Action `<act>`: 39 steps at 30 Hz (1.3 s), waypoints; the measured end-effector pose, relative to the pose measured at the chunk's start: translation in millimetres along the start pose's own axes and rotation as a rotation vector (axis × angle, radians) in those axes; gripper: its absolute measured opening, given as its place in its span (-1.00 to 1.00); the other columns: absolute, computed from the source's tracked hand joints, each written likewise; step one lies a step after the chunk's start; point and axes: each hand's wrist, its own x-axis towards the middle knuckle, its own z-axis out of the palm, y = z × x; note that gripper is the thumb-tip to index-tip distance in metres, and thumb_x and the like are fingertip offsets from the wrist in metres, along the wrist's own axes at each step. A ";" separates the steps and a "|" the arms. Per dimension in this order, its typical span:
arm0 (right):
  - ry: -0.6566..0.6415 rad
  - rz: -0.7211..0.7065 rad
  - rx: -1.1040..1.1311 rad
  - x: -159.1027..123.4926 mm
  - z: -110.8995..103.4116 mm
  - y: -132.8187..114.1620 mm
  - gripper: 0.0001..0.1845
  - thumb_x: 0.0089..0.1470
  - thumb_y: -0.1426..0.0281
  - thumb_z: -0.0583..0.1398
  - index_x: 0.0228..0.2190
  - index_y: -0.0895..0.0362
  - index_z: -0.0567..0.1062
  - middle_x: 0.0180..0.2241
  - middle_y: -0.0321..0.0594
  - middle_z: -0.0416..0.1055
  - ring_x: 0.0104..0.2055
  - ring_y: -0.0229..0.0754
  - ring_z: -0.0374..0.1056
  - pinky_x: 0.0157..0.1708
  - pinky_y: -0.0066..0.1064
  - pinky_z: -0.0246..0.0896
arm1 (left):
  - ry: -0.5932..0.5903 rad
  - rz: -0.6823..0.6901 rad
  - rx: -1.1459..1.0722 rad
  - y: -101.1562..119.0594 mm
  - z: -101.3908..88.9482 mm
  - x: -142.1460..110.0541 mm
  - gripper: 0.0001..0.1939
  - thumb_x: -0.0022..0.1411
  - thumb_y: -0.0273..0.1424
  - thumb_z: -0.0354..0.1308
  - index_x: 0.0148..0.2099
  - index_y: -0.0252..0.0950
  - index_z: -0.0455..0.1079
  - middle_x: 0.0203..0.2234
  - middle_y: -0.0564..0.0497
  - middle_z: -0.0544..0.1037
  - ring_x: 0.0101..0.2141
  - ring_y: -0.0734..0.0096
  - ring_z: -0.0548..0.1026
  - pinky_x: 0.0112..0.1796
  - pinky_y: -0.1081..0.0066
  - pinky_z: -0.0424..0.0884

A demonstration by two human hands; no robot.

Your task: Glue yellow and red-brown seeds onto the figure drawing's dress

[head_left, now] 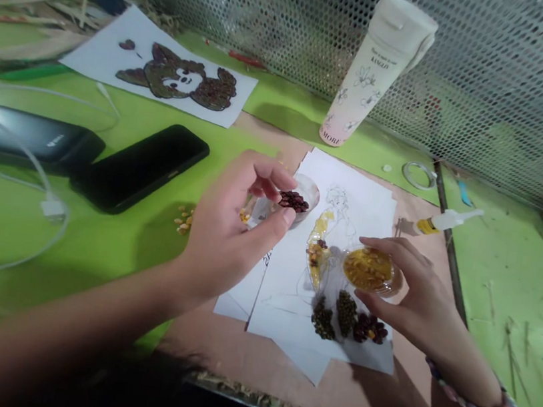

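My left hand (233,225) holds a small clear dish (307,192) of dark red beans (294,200) between thumb and fingers, above the paper's left edge. My right hand (413,291) grips a round clear container (368,269) of yellow seeds by its sides, over a white sheet with a pencil sketch of a figure (324,292). Yellow and brown seeds (317,254) lie along the figure's dress. Below them sit small heaps of dark green seeds (336,317) and red beans (368,328).
A seed-made cartoon picture on paper (178,76) lies at the back left. A black phone (140,165), a dark power bank (23,136) and a white cable (10,227) lie on the green table. A white flask (378,70), a glue bottle (445,221) and perforated metal mesh (495,80) stand behind.
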 end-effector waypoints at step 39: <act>0.050 -0.063 -0.138 2.8 14.2 -7.2 -0.46 0.08 0.32 0.26 0.10 -0.08 0.33 -0.02 -0.20 0.44 0.02 0.00 0.42 0.01 -0.08 0.07 | -0.082 0.143 0.106 2.2 -0.4 -0.2 -0.82 0.25 -0.55 0.16 -0.14 -0.18 0.38 -0.30 0.08 0.49 -0.29 0.42 0.43 -0.26 0.27 0.43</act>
